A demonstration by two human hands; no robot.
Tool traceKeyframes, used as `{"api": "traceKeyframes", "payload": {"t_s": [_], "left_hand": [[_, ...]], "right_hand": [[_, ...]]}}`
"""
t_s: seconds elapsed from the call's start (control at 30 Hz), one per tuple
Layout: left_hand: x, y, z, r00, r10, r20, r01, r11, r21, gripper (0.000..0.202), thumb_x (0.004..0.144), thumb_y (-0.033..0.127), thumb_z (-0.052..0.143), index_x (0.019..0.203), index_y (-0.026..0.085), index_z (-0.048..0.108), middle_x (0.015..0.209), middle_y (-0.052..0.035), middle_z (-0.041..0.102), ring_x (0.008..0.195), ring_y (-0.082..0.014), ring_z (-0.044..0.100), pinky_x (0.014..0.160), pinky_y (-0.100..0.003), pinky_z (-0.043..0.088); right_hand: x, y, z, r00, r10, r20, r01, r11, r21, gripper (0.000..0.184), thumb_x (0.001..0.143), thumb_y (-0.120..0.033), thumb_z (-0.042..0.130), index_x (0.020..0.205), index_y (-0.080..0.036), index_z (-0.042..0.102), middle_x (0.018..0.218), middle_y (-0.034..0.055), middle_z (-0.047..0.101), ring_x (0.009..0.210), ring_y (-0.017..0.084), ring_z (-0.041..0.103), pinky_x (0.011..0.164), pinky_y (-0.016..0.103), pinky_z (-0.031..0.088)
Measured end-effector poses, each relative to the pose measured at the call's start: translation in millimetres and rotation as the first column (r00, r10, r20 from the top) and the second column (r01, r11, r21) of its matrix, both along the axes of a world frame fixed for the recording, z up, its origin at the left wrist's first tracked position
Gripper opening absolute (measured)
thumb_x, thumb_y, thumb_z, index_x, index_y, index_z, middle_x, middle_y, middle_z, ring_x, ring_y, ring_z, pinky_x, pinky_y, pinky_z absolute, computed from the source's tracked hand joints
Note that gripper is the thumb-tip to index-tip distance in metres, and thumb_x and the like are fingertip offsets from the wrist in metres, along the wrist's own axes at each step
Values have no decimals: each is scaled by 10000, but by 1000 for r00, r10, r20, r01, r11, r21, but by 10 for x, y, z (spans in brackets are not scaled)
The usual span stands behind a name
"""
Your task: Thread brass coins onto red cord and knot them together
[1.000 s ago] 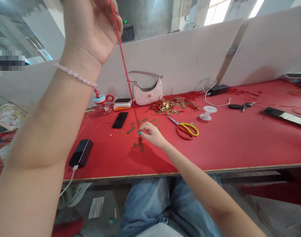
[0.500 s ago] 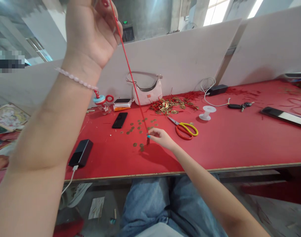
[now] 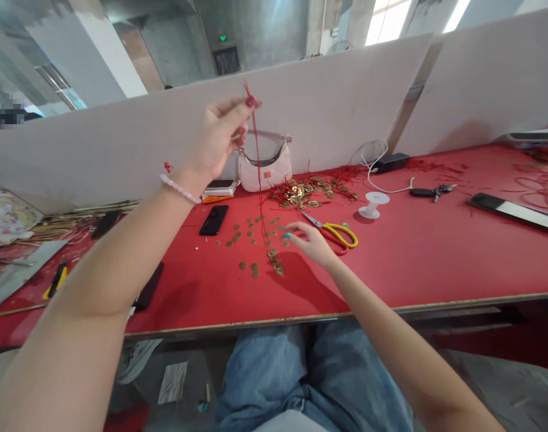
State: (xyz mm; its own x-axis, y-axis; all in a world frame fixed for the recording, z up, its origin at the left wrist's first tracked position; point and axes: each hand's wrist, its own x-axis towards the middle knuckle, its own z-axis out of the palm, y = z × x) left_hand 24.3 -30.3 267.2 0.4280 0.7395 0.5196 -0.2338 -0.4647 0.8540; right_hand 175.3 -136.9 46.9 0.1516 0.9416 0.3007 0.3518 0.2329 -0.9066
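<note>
My left hand point(image 3: 217, 141) is raised above the red table point(image 3: 436, 258) and pinches the top end of a thin red cord point(image 3: 257, 162). The cord hangs down to a short string of brass coins point(image 3: 275, 262) lying on the table. My right hand point(image 3: 310, 240) reaches over the table just right of that string, fingers partly curled near a loose coin point(image 3: 284, 242); whether it grips one I cannot make out. More loose coins point(image 3: 243, 234) are scattered to the left of it.
A pile of coins and red cords point(image 3: 310, 189) lies near a white handbag point(image 3: 263, 169). Yellow-handled scissors point(image 3: 337, 233), an empty white spool point(image 3: 373, 205), a black phone point(image 3: 213, 219), keys point(image 3: 431, 192), a charger with cable point(image 3: 391, 163) and a power bank point(image 3: 148, 287) sit around.
My left hand has come down from close to the camera and moved away over the table, still holding the cord. The coin string now lies on the table and my right hand has shifted right.
</note>
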Motion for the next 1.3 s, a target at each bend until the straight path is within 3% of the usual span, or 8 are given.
{"api": "traceKeyframes", "payload": {"t_s": [0.1, 0.23, 0.37, 0.7, 0.97, 1.13, 1.3], "left_hand": [[31, -65, -202, 987, 3, -158, 21, 988, 151, 120, 764, 308, 627, 775, 190, 646, 650, 18, 542, 528, -55, 440, 490, -199, 379], [21, -217, -366, 965, -49, -257, 129, 944, 304, 183, 746, 353, 636, 777, 176, 666, 688, -3, 596, 621, -86, 522, 558, -218, 428], [-3, -325, -444, 939, -54, -339, 185, 911, 368, 226, 762, 377, 617, 761, 156, 661, 719, -29, 610, 668, -106, 551, 577, -222, 433], [-94, -378, -473, 920, 82, -383, 146, 834, 532, 181, 795, 320, 578, 750, 174, 676, 739, -29, 599, 677, -113, 544, 594, -238, 424], [-114, -432, -488, 912, 133, -388, 131, 801, 584, 184, 793, 339, 578, 755, 193, 683, 751, -32, 606, 676, -114, 542, 531, -218, 396], [-109, -418, -512, 935, 126, -332, 99, 804, 586, 172, 804, 328, 569, 794, 196, 678, 770, -33, 616, 726, -123, 554, 577, -230, 415], [-115, -356, -530, 959, 133, -252, 18, 855, 518, 165, 798, 336, 572, 820, 202, 665, 827, -33, 638, 772, -130, 563, 636, -253, 434]], "right_hand": [[40, 28, 388, 995, -25, -92, 43, 979, 199, 177, 769, -318, 556, 878, -184, 598, 862, 36, 645, 788, 134, 603, 731, 276, 487], [-16, -13, 927, 988, -54, -145, 112, 895, 432, 187, 801, -344, 551, 930, -218, 599, 920, 16, 635, 851, 118, 595, 731, 247, 491], [-129, -33, 1201, 991, -75, -111, 120, 861, 494, 247, 780, -370, 584, 970, -215, 616, 939, 20, 631, 846, 123, 594, 712, 245, 495], [-233, 12, 1203, 985, -83, -151, 149, 852, 502, 200, 761, -348, 604, 891, -201, 645, 867, 9, 629, 811, 111, 592, 707, 247, 499], [-239, -20, 1288, 985, -73, -157, 145, 846, 513, 101, 764, -289, 596, 768, -189, 611, 760, -19, 593, 742, 93, 589, 674, 235, 497], [-219, 5, 1279, 979, -72, -189, 158, 854, 496, 157, 769, -342, 587, 782, -186, 595, 758, -14, 583, 725, 92, 581, 651, 232, 494], [-173, 57, 1270, 969, -101, -227, 211, 814, 541, 184, 807, -385, 537, 850, -207, 550, 826, -14, 564, 819, 90, 576, 702, 224, 481]]}}
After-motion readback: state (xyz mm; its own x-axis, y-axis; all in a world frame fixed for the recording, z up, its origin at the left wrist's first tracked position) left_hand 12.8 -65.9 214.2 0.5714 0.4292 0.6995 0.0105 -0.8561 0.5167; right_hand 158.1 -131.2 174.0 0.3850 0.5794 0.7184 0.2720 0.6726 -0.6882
